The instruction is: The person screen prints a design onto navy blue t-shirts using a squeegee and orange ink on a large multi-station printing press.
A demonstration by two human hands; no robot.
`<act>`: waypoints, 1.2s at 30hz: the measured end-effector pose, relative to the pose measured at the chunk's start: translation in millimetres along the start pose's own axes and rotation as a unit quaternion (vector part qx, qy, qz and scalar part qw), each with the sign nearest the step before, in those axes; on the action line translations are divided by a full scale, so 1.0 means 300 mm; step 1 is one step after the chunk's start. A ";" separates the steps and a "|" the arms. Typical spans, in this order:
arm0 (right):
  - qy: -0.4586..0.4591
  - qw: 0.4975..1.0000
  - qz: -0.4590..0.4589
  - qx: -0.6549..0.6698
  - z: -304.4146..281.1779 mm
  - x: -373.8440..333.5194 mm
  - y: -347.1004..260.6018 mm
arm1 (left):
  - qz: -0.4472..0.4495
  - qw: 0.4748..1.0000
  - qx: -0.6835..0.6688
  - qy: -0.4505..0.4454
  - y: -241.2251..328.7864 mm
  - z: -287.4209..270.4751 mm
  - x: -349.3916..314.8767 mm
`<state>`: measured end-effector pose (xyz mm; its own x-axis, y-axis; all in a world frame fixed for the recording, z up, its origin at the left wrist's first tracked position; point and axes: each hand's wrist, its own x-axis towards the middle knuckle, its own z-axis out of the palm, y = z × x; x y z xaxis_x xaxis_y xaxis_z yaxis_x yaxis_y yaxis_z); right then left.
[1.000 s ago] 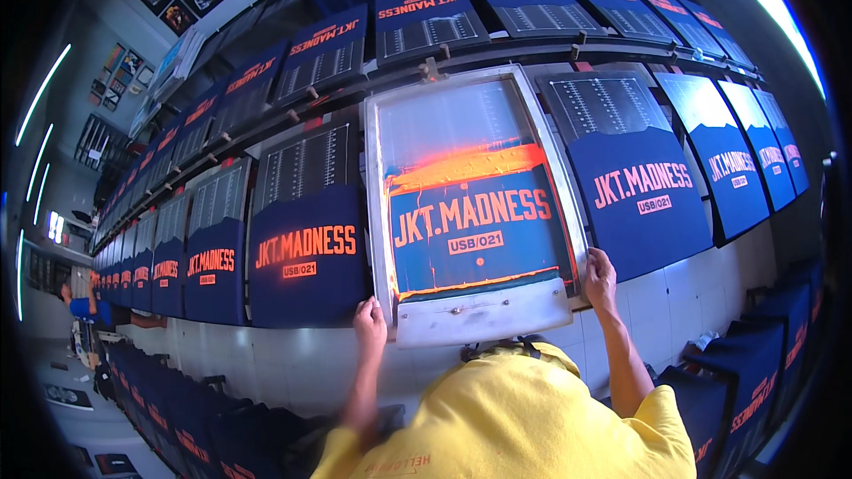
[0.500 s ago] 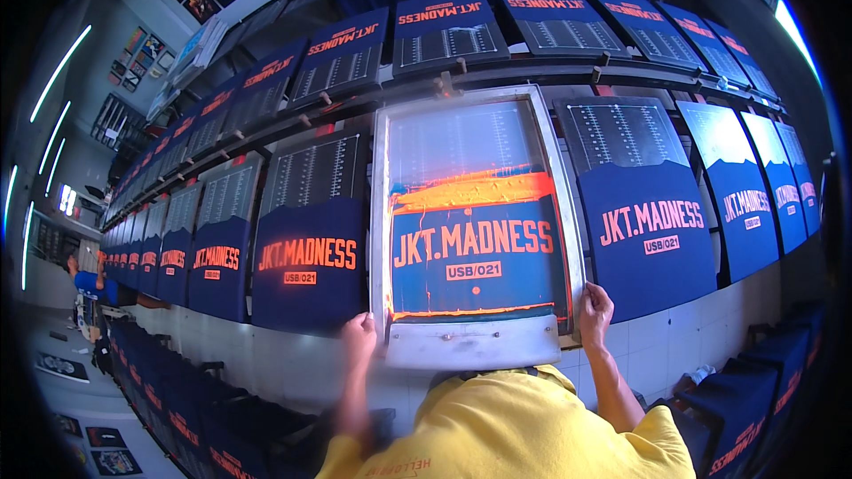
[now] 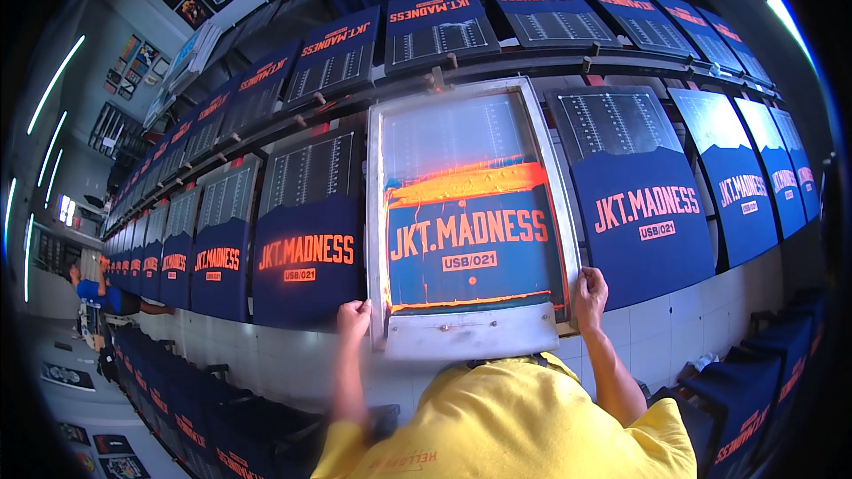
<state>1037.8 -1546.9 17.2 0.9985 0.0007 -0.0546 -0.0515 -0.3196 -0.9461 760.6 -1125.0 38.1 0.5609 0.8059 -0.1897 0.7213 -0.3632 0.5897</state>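
Observation:
A silk-screen frame with pale metal sides lies in front of me over a printing board. Through its mesh, orange lettering on dark blue shows, and a thick band of orange ink crosses the middle. Its near end carries a flat grey metal plate. My left hand pinches the frame's left side near the close corner. On the opposite side, my right hand closes its fingers on the right edge. Fingertips are partly hidden on both hands.
Navy shirts with orange print lie on boards either side, including a left shirt and a right shirt. A rail with small stops runs behind the frame. More shirts hang behind me. Another person in blue is far left.
The whole view has shifted slightly, so the frame and boards appear a little up and left. Both hands remain at the frame's sides and sit slightly higher in the picture.

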 end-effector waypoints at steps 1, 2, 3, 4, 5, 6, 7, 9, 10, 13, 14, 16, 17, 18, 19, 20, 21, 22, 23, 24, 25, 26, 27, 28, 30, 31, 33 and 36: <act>0.002 1.000 -0.002 -0.008 0.002 0.000 -0.006 | -0.010 1.000 -0.016 -0.013 -0.013 -0.003 0.004; 0.002 1.000 -0.005 -0.009 0.005 -0.001 -0.012 | -0.023 0.999 -0.037 -0.018 -0.028 -0.007 0.006; 0.003 1.000 -0.006 -0.012 0.006 -0.004 -0.019 | -0.037 0.997 -0.059 -0.023 -0.039 -0.009 0.006; 0.005 1.000 -0.008 -0.014 0.006 -0.007 -0.026 | -0.051 0.995 -0.080 -0.029 -0.053 -0.012 0.006; 0.002 1.000 -0.008 -0.024 0.007 -0.007 -0.021 | -0.060 0.990 -0.124 -0.029 -0.100 0.006 0.017; 0.006 0.999 -0.008 -0.035 0.002 0.000 -0.006 | -0.063 0.988 -0.138 -0.035 -0.080 0.004 0.016; 0.010 0.999 -0.007 -0.047 0.001 0.006 0.010 | -0.067 0.985 -0.152 -0.042 -0.061 -0.001 0.010; 0.010 0.997 -0.003 -0.079 0.008 0.018 0.033 | -0.065 0.982 -0.175 -0.036 -0.044 0.004 0.007; 0.009 0.995 0.000 -0.095 0.008 0.019 0.025 | -0.060 0.981 -0.183 -0.026 -0.056 0.013 -0.002; -0.004 0.997 0.010 -0.077 0.012 0.029 0.015 | -0.051 0.972 -0.231 -0.003 -0.084 0.039 -0.012; -0.006 0.998 0.013 -0.063 0.010 0.021 -0.002 | -0.049 0.967 -0.250 0.006 -0.092 0.050 -0.021; -0.016 0.999 0.014 -0.042 -0.013 0.026 -0.005 | -0.053 0.965 -0.254 0.039 -0.035 0.044 -0.040; -0.008 1.000 0.003 -0.029 -0.020 0.032 0.013 | -0.043 0.961 -0.267 0.058 0.010 0.040 -0.060; -0.002 1.000 -0.006 -0.019 -0.041 0.040 0.032 | -0.036 0.957 -0.279 0.075 0.068 0.036 -0.096; -0.025 1.000 0.002 0.002 -0.045 0.040 0.011 | -0.061 0.946 -0.309 0.070 0.155 -0.011 -0.171; -0.018 1.000 0.003 0.008 -0.083 0.037 -0.018 | -0.063 0.950 -0.297 0.074 0.194 -0.015 -0.181; -0.022 1.000 0.001 0.016 -0.101 0.036 -0.046 | -0.061 0.952 -0.288 0.082 0.185 -0.010 -0.188; -0.027 0.999 -0.002 0.024 -0.125 0.041 -0.068 | -0.058 0.954 -0.279 0.090 0.183 -0.001 -0.200; -0.021 0.999 -0.003 0.024 -0.163 0.056 -0.078 | -0.052 0.953 -0.288 0.084 0.190 0.022 -0.218; -0.014 0.999 -0.005 0.030 -0.207 0.084 -0.065 | -0.046 0.950 -0.297 0.081 0.223 0.048 -0.242; -0.024 0.998 0.004 0.051 -0.265 0.118 -0.049 | -0.043 0.947 -0.307 0.081 0.257 0.085 -0.275; -0.035 0.997 0.014 0.071 -0.331 0.155 -0.031 | -0.042 0.950 -0.303 0.068 0.298 0.123 -0.303; -0.030 0.997 0.004 0.071 -0.394 0.194 -0.006 | -0.026 0.948 -0.304 0.087 0.293 0.191 -0.318; -0.027 0.997 -0.007 0.069 -0.453 0.233 0.018 | -0.012 0.946 -0.305 0.108 0.283 0.270 -0.330; -0.023 0.999 -0.007 0.039 -0.601 0.294 0.013 | -0.002 0.941 -0.315 0.123 0.378 0.407 -0.397; 0.007 0.999 -0.028 0.036 -0.684 0.353 0.077 | -0.005 0.941 -0.318 0.116 0.478 0.462 -0.436; -0.007 0.999 -0.015 0.035 -0.845 0.431 0.097 | -0.010 0.936 -0.335 0.102 0.589 0.582 -0.517; 0.006 0.999 -0.046 0.005 -1.072 0.574 0.229 | 0.024 0.940 -0.329 0.089 0.728 0.765 -0.610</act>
<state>1211.9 -1873.4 45.3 0.9992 0.0178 0.0367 0.0404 -0.3091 -0.9502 908.8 -1459.2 21.4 0.4684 0.8821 -0.0504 0.2566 -0.0812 0.9631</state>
